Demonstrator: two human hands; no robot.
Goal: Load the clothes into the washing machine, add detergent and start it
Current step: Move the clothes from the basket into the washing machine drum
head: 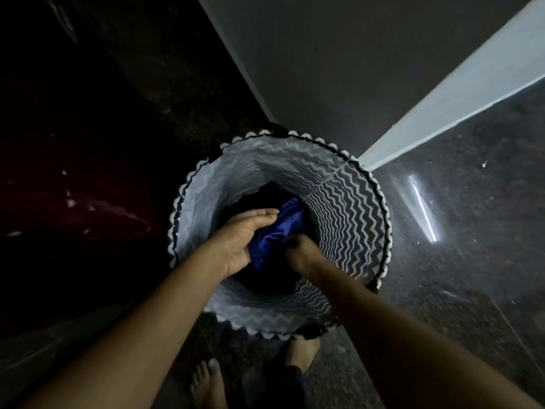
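A round laundry basket (348,208) with a black and white zigzag pattern stands on the floor below me. Dark clothes (265,283) lie at its bottom with a shiny blue garment (277,231) on top. Both my arms reach down into the basket. My left hand (241,240) holds the blue garment from the left, palm up, fingers curled over its upper edge. My right hand (300,253) grips the same garment from the right, fingers buried in the cloth. No washing machine or detergent is in view.
The basket sits in a dim corner against a grey wall (339,69) with a white skirting strip (457,104). Speckled dark floor (472,231) spreads to the right. My bare feet (206,385) stand just before the basket. A dark red shape (73,208) lies at left.
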